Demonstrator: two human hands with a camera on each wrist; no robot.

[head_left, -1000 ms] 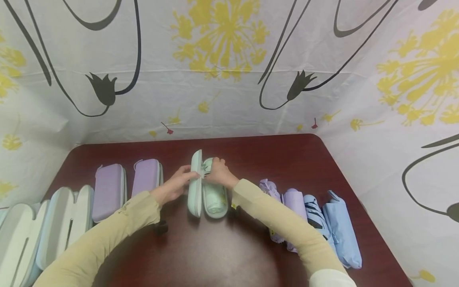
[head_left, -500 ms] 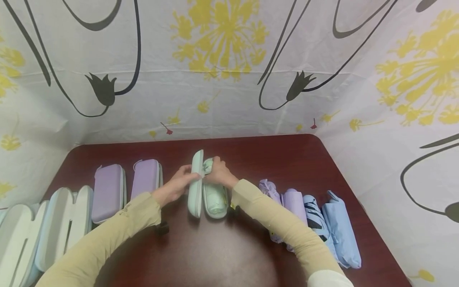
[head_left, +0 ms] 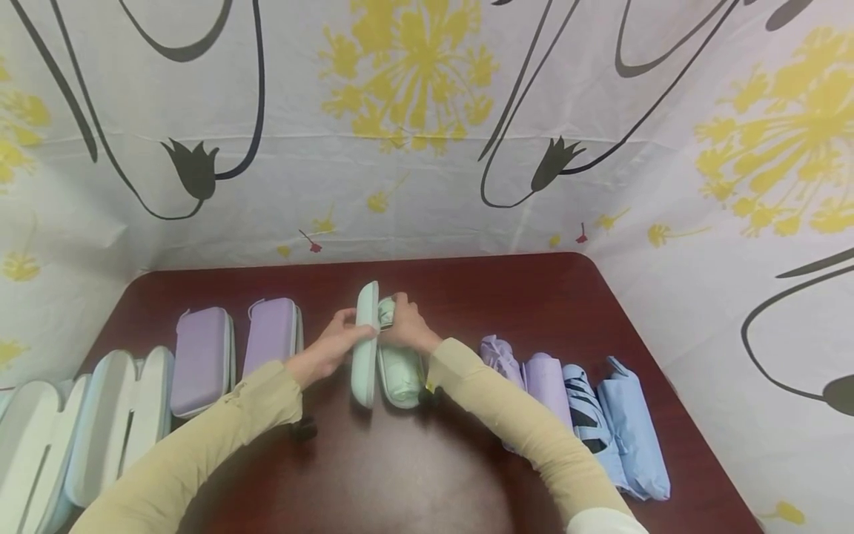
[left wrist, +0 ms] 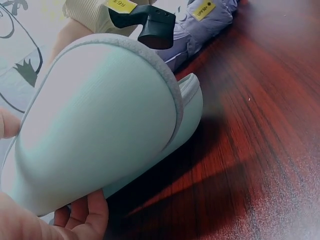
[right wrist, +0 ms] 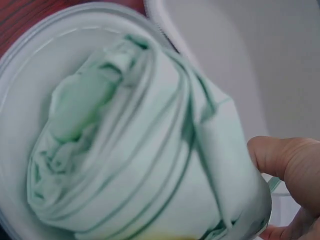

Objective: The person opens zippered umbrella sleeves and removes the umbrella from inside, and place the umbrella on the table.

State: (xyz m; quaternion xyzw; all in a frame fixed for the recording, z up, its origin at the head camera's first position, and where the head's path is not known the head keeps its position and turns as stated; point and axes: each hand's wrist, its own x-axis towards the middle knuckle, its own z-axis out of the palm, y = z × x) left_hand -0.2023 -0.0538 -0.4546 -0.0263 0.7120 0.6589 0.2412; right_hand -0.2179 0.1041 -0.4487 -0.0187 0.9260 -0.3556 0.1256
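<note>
A mint-green hard case (head_left: 364, 356) stands opened near the middle of the table, its lid upright on the left. My left hand (head_left: 327, 347) grips that lid, thumb at one edge and fingers at the other, as the left wrist view of the lid (left wrist: 100, 115) also shows. A folded mint-green umbrella (head_left: 403, 374) lies in the case's right half. Around its far part my right hand (head_left: 408, 328) holds the umbrella. In the right wrist view, the rolled umbrella cloth (right wrist: 150, 150) sits within the pale shell, with the thumb (right wrist: 277, 155) against its side.
Two purple zipped cases (head_left: 202, 360) stand left of my left hand. Nearer on that side lie opened pale cases (head_left: 120, 423). At right are folded purple umbrellas (head_left: 547, 382) and blue ones (head_left: 634, 430). A patterned curtain (head_left: 427, 200) hangs behind the dark red table (head_left: 507, 289).
Both hands and the mint-green case stay nearly in place, with only slight shifts. The head view has tilted up a little.
</note>
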